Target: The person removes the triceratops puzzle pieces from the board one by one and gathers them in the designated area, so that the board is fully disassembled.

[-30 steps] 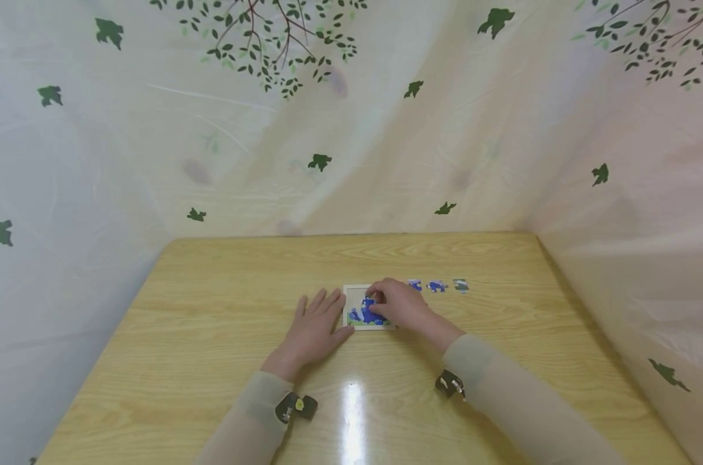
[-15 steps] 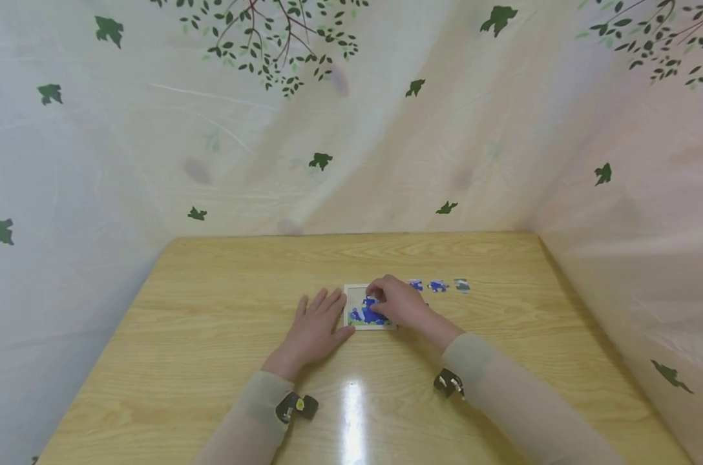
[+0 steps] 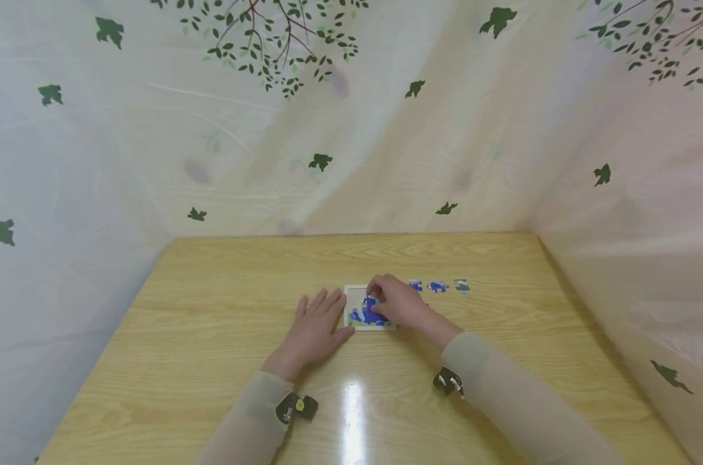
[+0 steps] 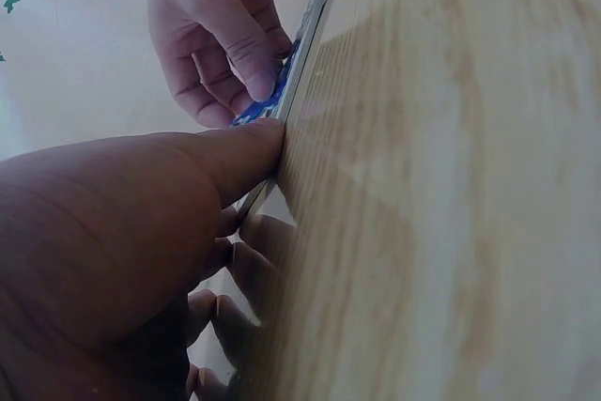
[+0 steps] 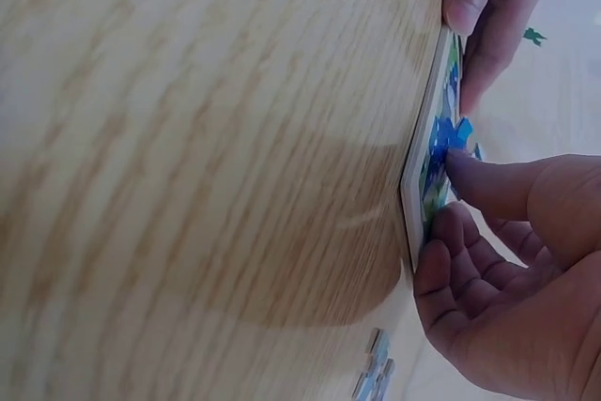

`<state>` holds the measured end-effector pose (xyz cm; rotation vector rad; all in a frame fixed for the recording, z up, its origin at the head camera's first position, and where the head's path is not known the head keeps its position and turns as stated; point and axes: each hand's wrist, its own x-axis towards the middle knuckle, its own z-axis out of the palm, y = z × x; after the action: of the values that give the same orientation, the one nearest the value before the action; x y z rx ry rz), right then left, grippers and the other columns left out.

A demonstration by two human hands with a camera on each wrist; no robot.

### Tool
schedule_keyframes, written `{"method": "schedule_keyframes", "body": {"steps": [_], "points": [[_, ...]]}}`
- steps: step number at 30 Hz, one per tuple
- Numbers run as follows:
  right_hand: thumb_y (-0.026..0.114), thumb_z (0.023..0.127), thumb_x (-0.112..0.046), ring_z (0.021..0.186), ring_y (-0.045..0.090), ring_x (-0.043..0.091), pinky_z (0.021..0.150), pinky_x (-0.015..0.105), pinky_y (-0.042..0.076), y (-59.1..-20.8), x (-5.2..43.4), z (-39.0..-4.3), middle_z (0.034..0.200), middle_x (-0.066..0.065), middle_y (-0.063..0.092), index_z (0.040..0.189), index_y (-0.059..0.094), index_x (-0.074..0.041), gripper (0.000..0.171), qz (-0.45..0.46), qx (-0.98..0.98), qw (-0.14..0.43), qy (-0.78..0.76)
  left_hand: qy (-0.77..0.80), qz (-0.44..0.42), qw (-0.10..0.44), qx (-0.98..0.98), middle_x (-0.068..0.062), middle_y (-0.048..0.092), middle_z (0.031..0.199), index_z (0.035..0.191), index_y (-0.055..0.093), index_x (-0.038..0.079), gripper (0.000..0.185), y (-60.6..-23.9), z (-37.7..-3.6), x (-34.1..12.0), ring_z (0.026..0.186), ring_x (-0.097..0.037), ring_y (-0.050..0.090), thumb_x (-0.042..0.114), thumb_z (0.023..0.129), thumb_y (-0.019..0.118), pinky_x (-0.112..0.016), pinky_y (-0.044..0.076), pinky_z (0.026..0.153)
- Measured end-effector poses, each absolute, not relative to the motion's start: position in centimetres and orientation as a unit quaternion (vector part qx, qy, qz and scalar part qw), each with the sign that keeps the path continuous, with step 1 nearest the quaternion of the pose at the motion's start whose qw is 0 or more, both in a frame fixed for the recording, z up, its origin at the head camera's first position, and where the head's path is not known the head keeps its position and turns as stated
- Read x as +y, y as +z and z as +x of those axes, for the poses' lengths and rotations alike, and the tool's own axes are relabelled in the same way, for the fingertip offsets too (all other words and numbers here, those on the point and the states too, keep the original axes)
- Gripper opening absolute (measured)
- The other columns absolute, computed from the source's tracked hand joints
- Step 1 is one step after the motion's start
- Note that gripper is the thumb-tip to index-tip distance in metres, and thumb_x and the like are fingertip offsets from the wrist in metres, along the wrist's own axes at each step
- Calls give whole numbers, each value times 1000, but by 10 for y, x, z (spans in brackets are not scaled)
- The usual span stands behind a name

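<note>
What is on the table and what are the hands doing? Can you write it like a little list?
table: wooden, walled by leaf-print sheets
puzzle: small square tray with blue picture pieces in it
left hand: flat on the table, thumb against the tray's left edge
right hand: over the tray, fingers pressing a blue piece
loose pieces: three in a row right of the tray
</note>
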<state>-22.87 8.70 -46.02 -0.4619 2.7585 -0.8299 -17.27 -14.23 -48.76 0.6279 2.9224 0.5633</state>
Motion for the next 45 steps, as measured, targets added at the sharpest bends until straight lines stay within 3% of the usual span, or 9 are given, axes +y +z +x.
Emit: {"method": "schedule_keyframes", "body": {"steps": [11,24,35,40,45], "points": [[79,103,-11,89,64,18,77,35,57,-458,96,-227,101,0,68,113,62,-15,20,-168,921,122,-328,180,206,53,960,-11,28,181,172,38,9,77,-490,-172,-142,168,-40,18,52,112,59,-69,3,133],[72,109,-13,107,69,22,93,40,61,-454,104,-227,112,2,70,118,64,-16,12,-138,902,106,-396,182,207,49,960,-12,29,180,171,39,8,75,-488,-170,-140,167,-41,19,50,112,59,-69,4,133],[65,112,-11,111,68,32,88,44,59,-444,170,-227,115,11,67,123,61,-8,12,-105,914,59,-388,179,206,58,960,-10,26,181,173,37,10,77,-488,-173,-140,168,-39,16,53,113,57,-67,1,133],[65,111,-10,109,67,32,92,50,57,-445,203,-227,115,13,70,119,62,-7,9,-104,927,60,-355,179,203,58,961,-10,26,181,172,37,10,77,-488,-173,-141,168,-39,15,54,113,56,-66,0,133],[68,109,-7,104,65,29,89,46,56,-450,222,-225,110,11,71,119,65,-4,11,-106,931,74,-341,177,200,61,962,-10,26,181,173,37,10,77,-487,-172,-141,168,-39,15,54,113,57,-66,0,133]]}}
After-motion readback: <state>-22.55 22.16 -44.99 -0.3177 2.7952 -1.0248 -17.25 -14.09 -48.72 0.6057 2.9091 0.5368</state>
